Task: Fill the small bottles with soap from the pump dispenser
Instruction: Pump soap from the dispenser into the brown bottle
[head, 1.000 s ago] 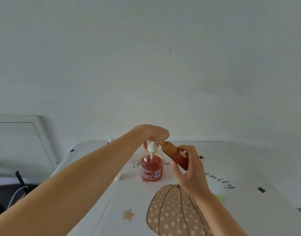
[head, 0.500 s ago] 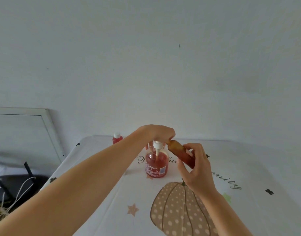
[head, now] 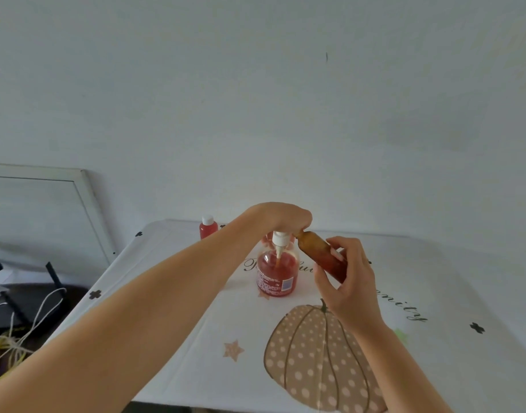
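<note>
The right grip (head: pixel 345 275) is wrapped round a small amber bottle (head: pixel 319 254), thumb under and fingers over its lower half. It holds the bottle steeply tilted, the open neck aimed up and left at the spout. The left grip (head: pixel 282 217) is curled down over the head of the pump dispenser (head: pixel 276 272), hiding the spout tip, so I cannot tell whether neck and spout truly meet. The dispenser stands on the surface (head: pixel 434 293), roughly half full of red soap, just beyond a printed pumpkin (head: pixel 318 365). A capped bottle (head: pixel 208 227) of red soap stands well behind it, near the far edge.

If the neck sits off the spout, a press would likely run soap down the bottle's outside onto the fingers and make the hold slippery. Nothing steadies the dispenser's body, so a hard, off-centre push might rock it. Tilted this far, the bottle could also dribble back out as it fills
</note>
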